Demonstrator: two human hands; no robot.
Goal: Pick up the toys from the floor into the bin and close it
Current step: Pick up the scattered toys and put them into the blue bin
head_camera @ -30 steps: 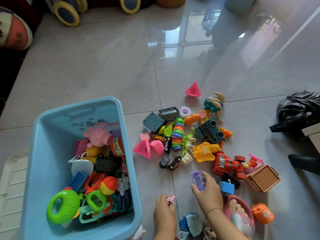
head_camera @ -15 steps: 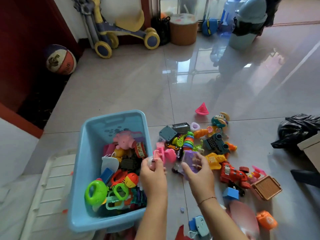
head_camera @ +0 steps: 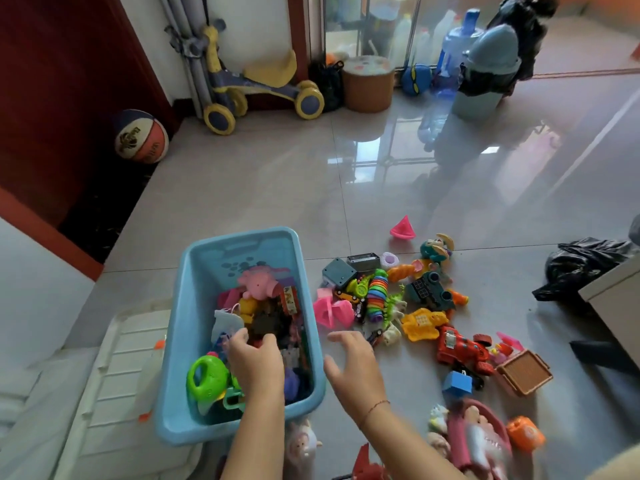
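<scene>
A light blue bin (head_camera: 194, 306) stands on the floor, holding a pink pig (head_camera: 258, 282), a green ring toy (head_camera: 206, 379) and several other toys. My left hand (head_camera: 256, 362) is down inside it over the toys, fingers apart, with nothing visibly gripped. My right hand (head_camera: 353, 362) hovers just right of the bin rim, fingers spread and empty. Right of the bin lies a toy pile: a rainbow spring (head_camera: 375, 296), a yellow phone (head_camera: 422, 323), a red vehicle (head_camera: 460, 351), a blue block (head_camera: 457, 382), a brown basket (head_camera: 523, 372). The white lid (head_camera: 128, 358) lies left of the bin.
A pink cone (head_camera: 401, 230) lies apart behind the pile; an orange toy (head_camera: 524, 433) is near my pink slipper (head_camera: 481, 441). A black bag (head_camera: 581, 268) is at the right. A basketball (head_camera: 142, 136), ride-on scooter (head_camera: 256, 88), brown tub (head_camera: 369, 84) and dustbin (head_camera: 485, 74) line the far wall.
Both hands rose from the floor with small toys and swung left to the bin. The left hand is now inside it; the right hand has let go of the purple toy and is empty.
</scene>
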